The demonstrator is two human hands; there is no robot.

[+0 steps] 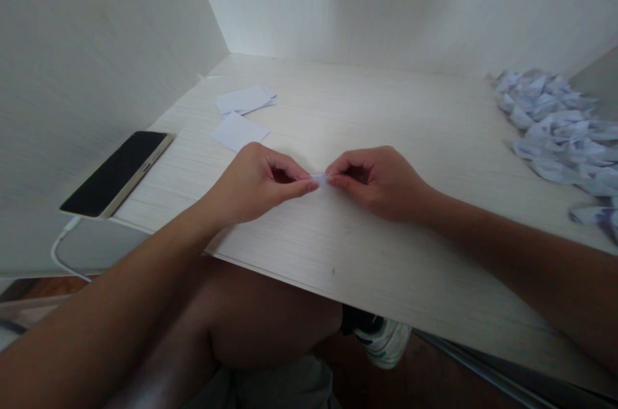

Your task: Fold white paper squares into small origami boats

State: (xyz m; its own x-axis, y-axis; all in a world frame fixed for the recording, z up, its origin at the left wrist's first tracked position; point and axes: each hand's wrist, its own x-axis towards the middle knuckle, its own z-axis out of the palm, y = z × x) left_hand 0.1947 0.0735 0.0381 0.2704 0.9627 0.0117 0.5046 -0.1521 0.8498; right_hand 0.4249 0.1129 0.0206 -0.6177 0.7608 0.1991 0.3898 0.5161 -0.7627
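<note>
Between my two hands is a small piece of white paper (pixel 319 178), narrow as seen from here and mostly covered by fingers. My left hand (pixel 263 180) pinches its left end between thumb and forefinger. At the other end, my right hand (pixel 374 180) grips it the same way. Both hands are just above the pale tabletop (pixel 309 248), fingertips almost meeting. Beyond my left hand lie a loose white paper sheet (pixel 240 131) and a small stack of white paper pieces (pixel 245 100).
A phone (pixel 116 174) with a dark screen lies at the table's left edge, a white cable (pixel 60 248) plugged into it. On the right is a large heap of folded white papers (pixel 555 119). Pale panels (pixel 338 3) enclose the table's back and sides.
</note>
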